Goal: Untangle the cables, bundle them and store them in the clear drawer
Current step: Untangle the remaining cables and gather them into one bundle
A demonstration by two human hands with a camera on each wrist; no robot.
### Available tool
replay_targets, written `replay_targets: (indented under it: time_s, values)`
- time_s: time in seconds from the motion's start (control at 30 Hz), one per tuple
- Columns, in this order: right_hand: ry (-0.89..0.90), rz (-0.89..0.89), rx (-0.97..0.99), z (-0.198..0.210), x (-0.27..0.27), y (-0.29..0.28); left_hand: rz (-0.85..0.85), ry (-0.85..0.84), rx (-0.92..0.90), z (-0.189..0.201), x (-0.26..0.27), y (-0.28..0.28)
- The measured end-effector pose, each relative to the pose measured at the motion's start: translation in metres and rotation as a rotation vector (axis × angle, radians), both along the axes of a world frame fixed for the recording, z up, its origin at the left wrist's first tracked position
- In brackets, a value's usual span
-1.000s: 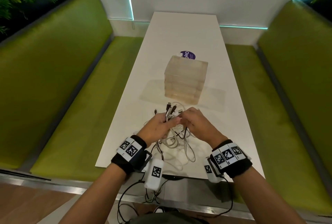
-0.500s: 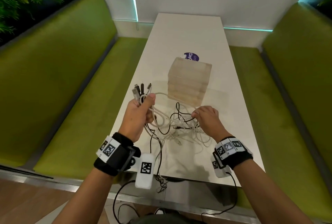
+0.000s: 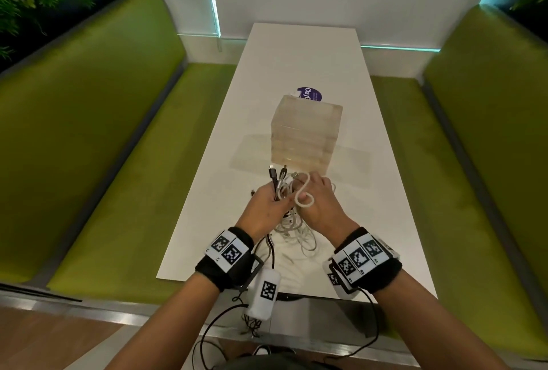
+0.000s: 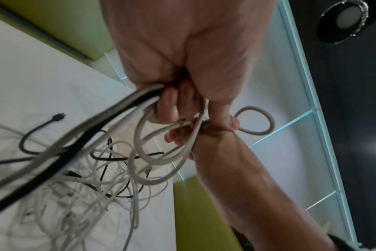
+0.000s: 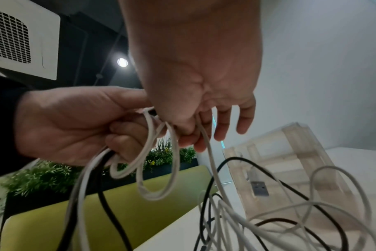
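Gripping tangled white and black cables, left hand clenches; right hand pinches a loop.

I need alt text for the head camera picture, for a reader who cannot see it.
Two hands meet over a tangle of white and black cables on a long white table: the left hand grips several plug ends, the right hand holds a thick white cable loop. A clear plastic drawer box stands just beyond, between green benches.

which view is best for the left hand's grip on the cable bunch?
Right wrist: the left hand shows side-on, fingers curled round the white and black cables. Left wrist view sees the same grip from behind the palm, blurred. Head view shows only the hand's back, connector ends sticking up past it.
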State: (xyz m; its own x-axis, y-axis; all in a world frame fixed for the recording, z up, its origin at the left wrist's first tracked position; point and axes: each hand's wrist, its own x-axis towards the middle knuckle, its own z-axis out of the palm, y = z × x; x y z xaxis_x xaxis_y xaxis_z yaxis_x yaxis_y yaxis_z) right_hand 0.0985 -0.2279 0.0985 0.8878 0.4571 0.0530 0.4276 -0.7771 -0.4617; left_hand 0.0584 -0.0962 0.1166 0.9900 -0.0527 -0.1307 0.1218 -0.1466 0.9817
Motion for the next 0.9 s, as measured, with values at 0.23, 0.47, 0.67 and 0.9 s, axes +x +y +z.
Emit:
replay_targets:
  time_s: [0.23, 0.47, 0.67, 0.9]
  values:
    - [0.023, 0.052, 0.048, 0.005, -0.004, 0.007, 0.028, 0.066, -0.071, 0.001, -0.005, 0.001]
    - [0.109, -0.002, 0.04, -0.007, -0.004, 0.006, -0.012, 0.025, 0.028, -0.002, -0.002, 0.012]
    - [0.27, -0.005, 0.065, 0.0, -0.007, 0.008, 0.02, -0.117, 0.327, -0.008, 0.001, 0.025]
    - [0.205, 0.14, -0.063, 0.003, -0.002, 0.012, 0.16, -0.159, -0.016, 0.004, -0.012, 0.018]
